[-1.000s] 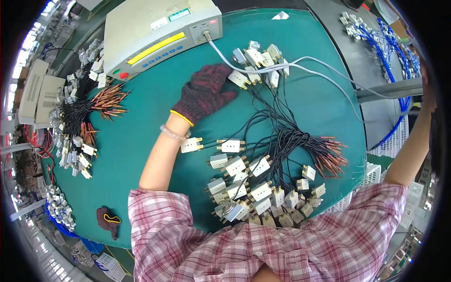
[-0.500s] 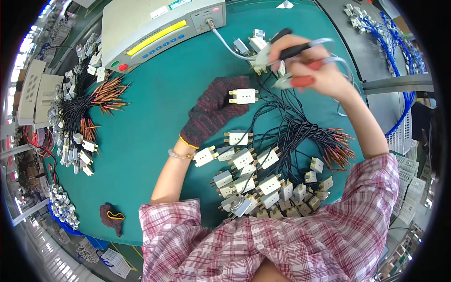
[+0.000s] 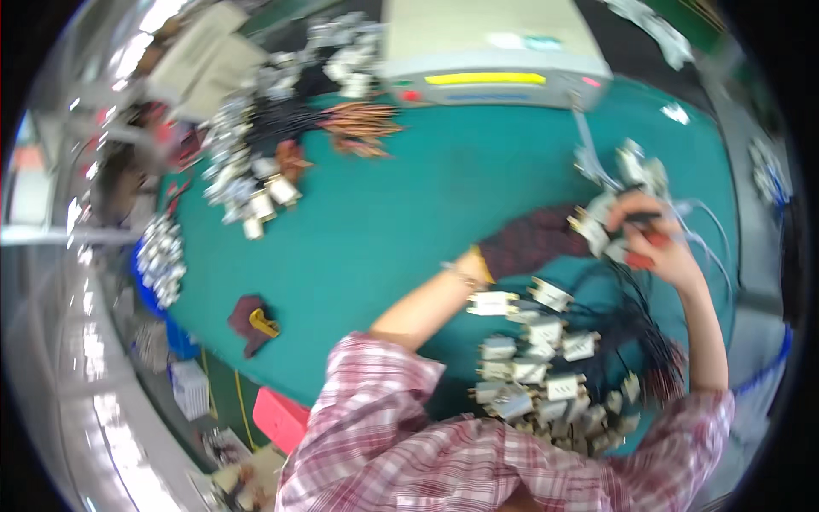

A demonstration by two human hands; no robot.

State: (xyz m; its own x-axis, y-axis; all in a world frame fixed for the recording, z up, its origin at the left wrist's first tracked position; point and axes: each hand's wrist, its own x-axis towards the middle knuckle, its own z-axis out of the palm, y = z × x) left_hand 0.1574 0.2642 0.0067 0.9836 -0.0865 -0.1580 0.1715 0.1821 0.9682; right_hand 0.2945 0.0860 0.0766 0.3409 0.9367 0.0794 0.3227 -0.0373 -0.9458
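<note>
My left hand (image 3: 546,241), in a dark maroon knitted glove, is closed around a white block-shaped plug (image 3: 589,230) with brass pins. Close against that plug is my bare right hand (image 3: 661,235), wrapped around a pair of test probes, one black (image 3: 641,218) and one red (image 3: 640,258). Motion blur hides whether the probe tips touch the plug. Pale leads (image 3: 706,243) trail from the probes. Below my hands lies a pile of white plugs (image 3: 563,387) with black cables (image 3: 627,316).
At the back stands a beige tester (image 3: 495,64) with a yellow display and red button. More plugs (image 3: 653,177) sit just beyond my right hand. A cable bundle with copper-coloured ends (image 3: 363,128) lies back left. A loose maroon glove piece (image 3: 249,322) rests near the mat's left edge.
The head view has turned, so the scene sits differently. My left hand has carried the plug rightward to my right hand, and the probes have come down close to it.
</note>
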